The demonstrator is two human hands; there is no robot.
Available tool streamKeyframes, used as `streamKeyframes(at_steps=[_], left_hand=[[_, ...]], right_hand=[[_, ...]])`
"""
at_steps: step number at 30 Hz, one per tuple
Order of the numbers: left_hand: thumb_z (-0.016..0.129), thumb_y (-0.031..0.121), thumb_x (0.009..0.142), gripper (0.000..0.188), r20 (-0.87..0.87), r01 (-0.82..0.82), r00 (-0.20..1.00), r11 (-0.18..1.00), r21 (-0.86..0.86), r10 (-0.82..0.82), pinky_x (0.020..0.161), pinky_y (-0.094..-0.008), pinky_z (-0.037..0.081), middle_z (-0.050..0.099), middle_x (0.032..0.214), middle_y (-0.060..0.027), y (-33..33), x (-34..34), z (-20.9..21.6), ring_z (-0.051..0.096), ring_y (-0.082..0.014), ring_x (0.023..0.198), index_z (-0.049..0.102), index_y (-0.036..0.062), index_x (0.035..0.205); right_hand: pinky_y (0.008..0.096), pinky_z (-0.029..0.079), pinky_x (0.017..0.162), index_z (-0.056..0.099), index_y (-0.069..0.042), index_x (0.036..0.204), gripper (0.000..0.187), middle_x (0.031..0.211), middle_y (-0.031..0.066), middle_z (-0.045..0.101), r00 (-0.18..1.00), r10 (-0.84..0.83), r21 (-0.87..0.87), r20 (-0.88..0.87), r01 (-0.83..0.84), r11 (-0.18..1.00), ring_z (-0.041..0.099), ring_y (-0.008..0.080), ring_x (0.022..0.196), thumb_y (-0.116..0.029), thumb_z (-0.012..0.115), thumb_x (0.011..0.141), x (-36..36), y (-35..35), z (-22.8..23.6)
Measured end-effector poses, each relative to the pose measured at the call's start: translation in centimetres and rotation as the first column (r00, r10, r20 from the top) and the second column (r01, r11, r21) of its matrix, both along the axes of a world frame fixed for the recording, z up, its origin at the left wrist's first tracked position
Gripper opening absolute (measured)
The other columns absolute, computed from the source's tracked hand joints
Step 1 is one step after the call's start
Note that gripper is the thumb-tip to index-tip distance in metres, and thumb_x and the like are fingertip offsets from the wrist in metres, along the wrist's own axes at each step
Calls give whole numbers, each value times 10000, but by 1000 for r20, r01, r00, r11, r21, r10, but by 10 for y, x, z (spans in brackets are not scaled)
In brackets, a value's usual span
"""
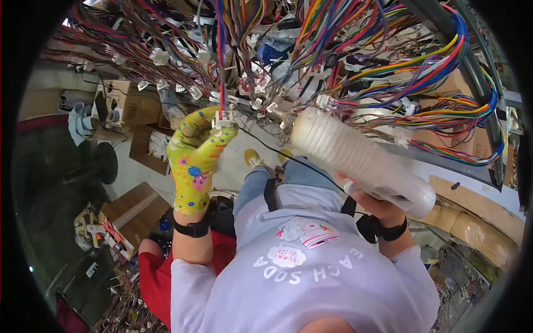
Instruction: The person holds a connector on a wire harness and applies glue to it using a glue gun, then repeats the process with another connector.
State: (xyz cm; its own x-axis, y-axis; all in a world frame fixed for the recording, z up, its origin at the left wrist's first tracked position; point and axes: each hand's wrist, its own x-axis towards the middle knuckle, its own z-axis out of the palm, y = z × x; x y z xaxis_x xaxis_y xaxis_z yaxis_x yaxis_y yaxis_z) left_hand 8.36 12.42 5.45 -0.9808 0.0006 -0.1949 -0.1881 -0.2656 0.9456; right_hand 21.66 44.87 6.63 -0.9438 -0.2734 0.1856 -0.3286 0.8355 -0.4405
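Worker stands at a hanging rack of wiring, head bent, both hands raised before the chest. Left hand point(194, 161), in a yellow glove patterned with flowers, is up on the worker's left: thumb and fingertips closed together on a small white connector point(225, 119). Red and blue wires point(222, 83) run upward from that connector into the tangle overhead.

Right hand point(383, 207), ungloved, is clamped around the lower part of a white ribbed bottle point(347, 147); some of its fingers are hidden behind it. Bottle lies slantwise, ribbed end up and toward the left hand, rounded end down by the right wrist. Ribbed end sits close below another white plug point(325, 101); whether they touch, I cannot tell. Connector and bottle are well apart.

Dark wristband point(191, 228) on the left wrist, a similar one on the right. Thick multicoloured wire bundles point(433, 72) loop over a dark metal bar point(472, 66) on the right. A dark cable point(283, 151) sags between the hands. Off to the left: open cardboard box point(145, 149) on the floor, taped carton point(133, 213) nearer the worker.
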Motion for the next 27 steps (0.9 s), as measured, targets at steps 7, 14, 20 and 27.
streamKeyframes(at_steps=[7, 14, 20, 27], left_hand=[[695, -50, 750, 419, 13, 78, 997, 994, 70, -79, 762, -214, 481, 649, 1024, -89, -15, -12, -5, 625, -110, 851, 595, -29, 1156], [644, -11, 813, 367, -34, 189, 982, 976, 110, -187, 861, -286, 485, 658, 1045, -130, -30, -25, -18, 642, -187, 938, 568, -55, 1170], [690, -31, 763, 365, 17, 198, 979, 967, 161, -203, 743, -201, 475, 637, 1008, -69, -29, -32, -17, 612, -95, 853, 600, -23, 1117], [691, -88, 752, 346, -45, 121, 992, 980, 158, -115, 736, -200, 480, 640, 971, -60, -12, -21, -23, 614, -96, 840, 597, -9, 1075]], right_hand=[[406, 426, 953, 436, 18, 1307, 615, 1195, 173, 576, 900, 77, -541, 429, 188, 820, 572, 278, 1088, -163, 685, 775, -4, -12, 2], [397, 450, 924, 493, 26, 1260, 559, 1187, 181, 579, 875, -10, -551, 485, 314, 773, 573, 270, 1082, -201, 683, 785, -7, -55, 17], [406, 450, 934, 417, 9, 1325, 629, 1191, 189, 568, 882, -78, -513, 465, 341, 788, 572, 269, 1086, -150, 689, 780, 7, -62, 13], [398, 431, 946, 427, -15, 1316, 587, 1200, 156, 572, 898, -115, -260, 424, 243, 935, 570, 262, 1083, -98, 665, 786, 17, -56, 15]])
